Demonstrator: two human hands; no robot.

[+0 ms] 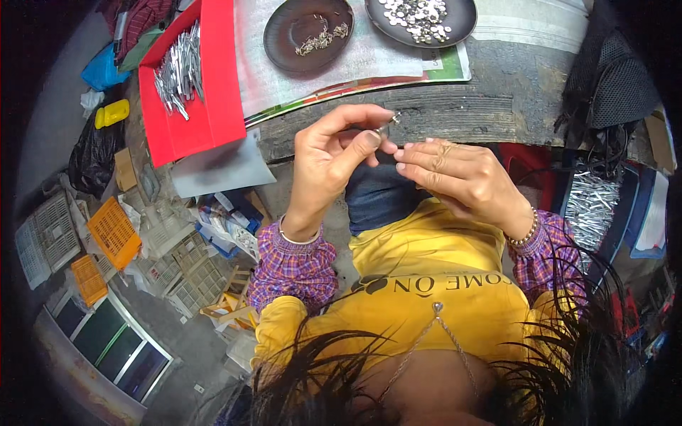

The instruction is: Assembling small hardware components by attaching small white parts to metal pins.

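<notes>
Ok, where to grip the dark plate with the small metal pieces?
Probably the near rim of the plate, coming from the person's side: that round edge is uncovered, and the metal pieces lie loose farther in, so keep it level.

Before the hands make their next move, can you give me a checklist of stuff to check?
1. Small metal piece held by the left hand: ok, at its fingertips.
2. Right hand close by: ok, beside the left fingertips.
3. Right hand's fingers gripping something: cannot tell.
4. Left dark plate stocked: ok, small metal pins on it.
5. Right dark plate stocked: ok, small round pieces there.
6. Red box stocked: ok, long metal pieces inside.
</notes>
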